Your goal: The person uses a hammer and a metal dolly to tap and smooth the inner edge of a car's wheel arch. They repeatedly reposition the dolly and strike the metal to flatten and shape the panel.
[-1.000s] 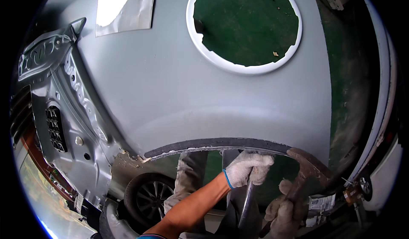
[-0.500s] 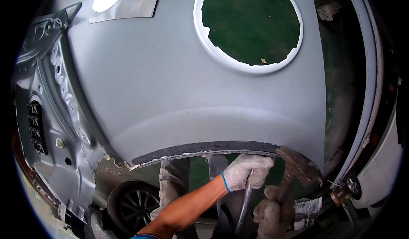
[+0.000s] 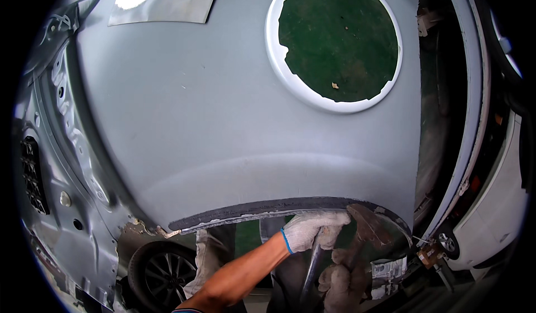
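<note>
At lower centre, a white-gloved left hand [image 3: 316, 230] is clamping its fingers round a grey metal bar [image 3: 310, 274] below a large grey metal panel [image 3: 223, 117], while rightward a shadowed, gloved right hand [image 3: 339, 282] is gripping a brown hammer [image 3: 367, 225].

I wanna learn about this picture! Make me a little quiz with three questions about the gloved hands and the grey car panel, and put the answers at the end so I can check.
1. Fill the gap: The left hand grips a metal bar, while the blurred hammer is in the ____ hand.

2. True or false: The white glove on the left hand has a blue edge at the wrist.

3. Pick one: What shape is the white rim in the grey panel?
A) square
B) triangular
C) rounded

Key:
1. right; the right hand is gloved too.
2. True.
3. C; green shows through its middle.
</note>
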A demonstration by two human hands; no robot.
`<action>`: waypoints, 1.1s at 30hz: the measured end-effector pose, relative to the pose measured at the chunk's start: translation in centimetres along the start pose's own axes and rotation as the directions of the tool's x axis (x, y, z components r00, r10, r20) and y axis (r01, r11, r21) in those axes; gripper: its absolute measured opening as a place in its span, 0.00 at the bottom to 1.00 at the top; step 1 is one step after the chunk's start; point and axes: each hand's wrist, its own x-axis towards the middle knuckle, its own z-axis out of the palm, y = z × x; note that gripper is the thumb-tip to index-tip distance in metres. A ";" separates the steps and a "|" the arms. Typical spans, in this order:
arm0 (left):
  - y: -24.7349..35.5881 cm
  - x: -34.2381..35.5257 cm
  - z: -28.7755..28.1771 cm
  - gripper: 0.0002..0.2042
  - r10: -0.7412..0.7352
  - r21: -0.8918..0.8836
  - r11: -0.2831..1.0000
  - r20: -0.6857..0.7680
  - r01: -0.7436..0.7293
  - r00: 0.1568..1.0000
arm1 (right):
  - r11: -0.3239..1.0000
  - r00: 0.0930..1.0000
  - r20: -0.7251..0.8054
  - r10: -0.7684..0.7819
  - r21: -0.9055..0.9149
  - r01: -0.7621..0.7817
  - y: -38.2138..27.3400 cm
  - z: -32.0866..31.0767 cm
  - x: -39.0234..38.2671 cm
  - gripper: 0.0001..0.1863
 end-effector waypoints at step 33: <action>2.0 1.1 -0.2 0.14 -0.036 0.043 0.999 0.064 0.033 0.997 | 0.989 0.997 0.028 -0.076 0.127 0.072 -0.9 -2.1 0.3 0.16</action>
